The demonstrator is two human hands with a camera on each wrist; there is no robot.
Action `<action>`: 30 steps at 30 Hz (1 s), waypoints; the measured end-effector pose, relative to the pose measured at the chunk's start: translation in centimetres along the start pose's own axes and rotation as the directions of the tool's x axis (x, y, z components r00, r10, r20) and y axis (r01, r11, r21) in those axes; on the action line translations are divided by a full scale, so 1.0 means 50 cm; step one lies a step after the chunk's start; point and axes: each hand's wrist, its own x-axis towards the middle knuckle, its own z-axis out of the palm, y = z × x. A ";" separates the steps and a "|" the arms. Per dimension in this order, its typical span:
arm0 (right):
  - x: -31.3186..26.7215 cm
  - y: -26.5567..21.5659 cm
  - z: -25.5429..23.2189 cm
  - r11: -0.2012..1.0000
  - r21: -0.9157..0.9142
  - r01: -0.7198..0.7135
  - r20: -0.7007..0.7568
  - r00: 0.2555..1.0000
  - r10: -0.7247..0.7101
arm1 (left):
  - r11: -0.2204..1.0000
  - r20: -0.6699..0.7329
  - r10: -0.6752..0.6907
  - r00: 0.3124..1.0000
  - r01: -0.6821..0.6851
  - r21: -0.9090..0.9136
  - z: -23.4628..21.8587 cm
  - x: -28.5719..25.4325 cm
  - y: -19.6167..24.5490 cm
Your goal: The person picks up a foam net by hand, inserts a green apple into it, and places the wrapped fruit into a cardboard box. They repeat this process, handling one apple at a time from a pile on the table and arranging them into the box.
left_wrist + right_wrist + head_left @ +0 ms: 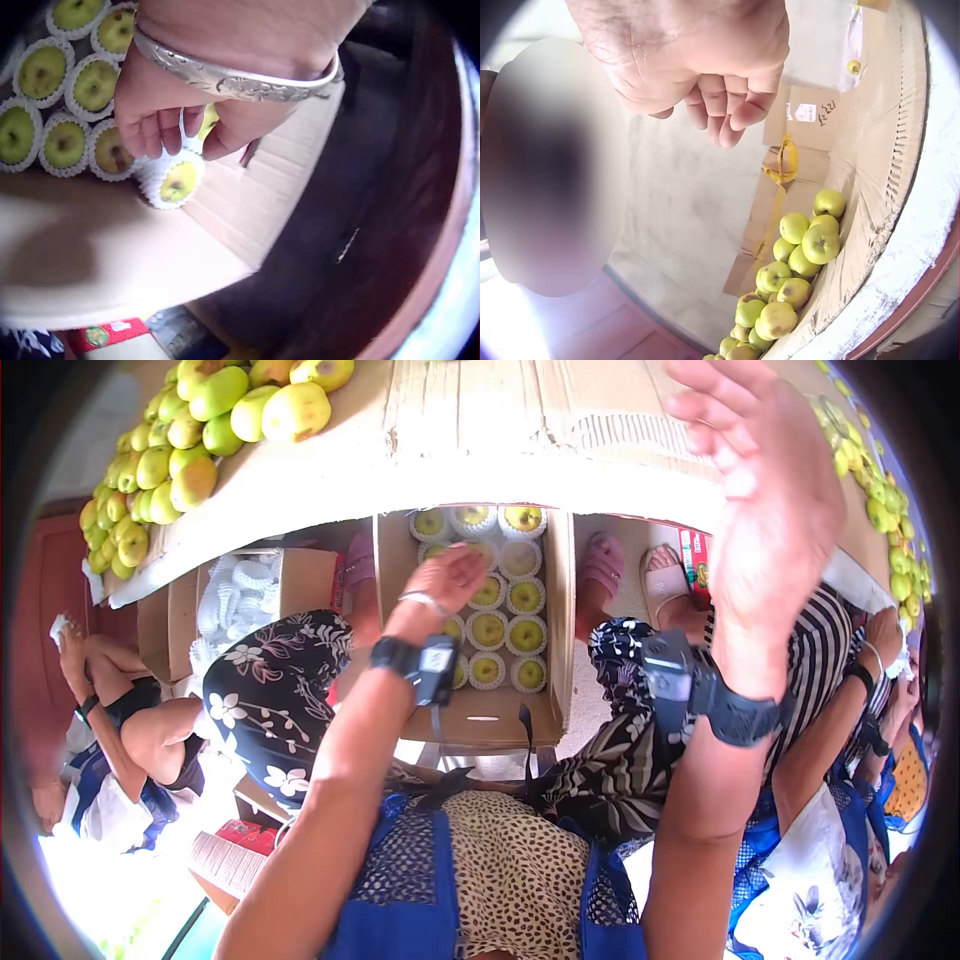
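Note:
Below the table edge stands a cardboard box [557, 705] with rows of yellow-green apples [487, 629] in white foam nets. My left hand [452, 577], with a silver bangle at its wrist, reaches into the box over the apples. In the left wrist view its loosely bent fingers [152, 135] hang right at the foam net of a corner apple [178, 182]; the thumb lies to the right, with a gap between. My right hand [765, 490] is raised over the cardboard-covered table, holding nothing. The right wrist view shows its fingers slightly bent.
Loose apples [215, 420] are piled on the table's left side, and more apples [880, 500] lie along its right edge. An open carton of white foam nets [240, 595] stands left of the box. Sandalled feet [603, 565] and other people's legs flank the box.

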 end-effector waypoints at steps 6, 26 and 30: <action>0.003 -0.034 -0.019 1.000 0.006 -0.006 0.026 1.000 0.005 | 0.912 0.597 0.321 0.735 -0.410 0.015 -0.012 -0.404 0.197; -0.005 -0.032 0.077 0.997 0.007 -0.074 0.233 0.970 0.070 | 0.137 -0.169 0.980 0.104 0.265 0.955 -0.711 -0.328 0.252; -0.001 -0.036 0.081 0.996 0.029 -0.088 0.238 0.968 0.078 | 0.022 -0.033 0.998 0.047 0.215 0.976 -0.683 -0.368 0.235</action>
